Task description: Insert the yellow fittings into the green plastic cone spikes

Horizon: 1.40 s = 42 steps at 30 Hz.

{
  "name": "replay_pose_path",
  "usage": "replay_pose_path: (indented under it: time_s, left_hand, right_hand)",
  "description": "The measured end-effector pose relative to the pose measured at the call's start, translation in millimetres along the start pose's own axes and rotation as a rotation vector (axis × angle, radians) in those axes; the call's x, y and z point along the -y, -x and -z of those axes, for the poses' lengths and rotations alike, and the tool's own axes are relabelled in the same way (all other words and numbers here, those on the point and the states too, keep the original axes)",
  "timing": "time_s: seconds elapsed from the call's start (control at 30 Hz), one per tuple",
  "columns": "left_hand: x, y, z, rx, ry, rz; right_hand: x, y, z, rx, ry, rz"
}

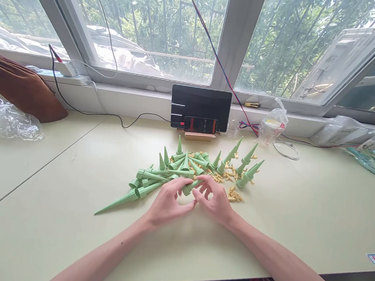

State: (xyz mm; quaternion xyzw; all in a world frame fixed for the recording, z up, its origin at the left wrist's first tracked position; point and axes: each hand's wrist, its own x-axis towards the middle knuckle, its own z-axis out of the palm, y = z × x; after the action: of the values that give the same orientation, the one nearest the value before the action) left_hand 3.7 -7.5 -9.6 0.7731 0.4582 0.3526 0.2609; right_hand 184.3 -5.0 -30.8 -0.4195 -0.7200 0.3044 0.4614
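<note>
Between my two hands is a green plastic watering spike (pixel 189 188), held just above the table. My left hand (pixel 170 200) grips its wide collar end, and my right hand (pixel 214 200) has its fingers closed round the narrower part. Just beyond them lies a heap of similar green spikes (pixel 154 177), some on their sides and some standing point up. Small yellow valve pieces (pixel 236 195) are scattered beside my right hand and among the heap. To the right stand several spikes (pixel 249 173) with yellow pieces sticking out of their sides.
A dark tablet (pixel 201 102) leans at the window sill with a phone (pixel 200 125) before it on a cardboard stand. A black cable (pixel 124 124) runs left. Plastic bags (pixel 10 120) and a brown bag (pixel 26 86) lie left, a wrapped cup (pixel 273 125) and more packets (pixel 372 157) right.
</note>
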Motion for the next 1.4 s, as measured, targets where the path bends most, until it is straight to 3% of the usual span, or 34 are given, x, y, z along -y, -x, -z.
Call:
replay_pose_path:
  time_s: [1.4]
  left_hand:
    - [1.8, -0.6, -0.9, -0.01, 0.01, -0.037]
  right_hand:
    - [1.7, 1.7, -1.9, 0.047, -0.002, 0.017]
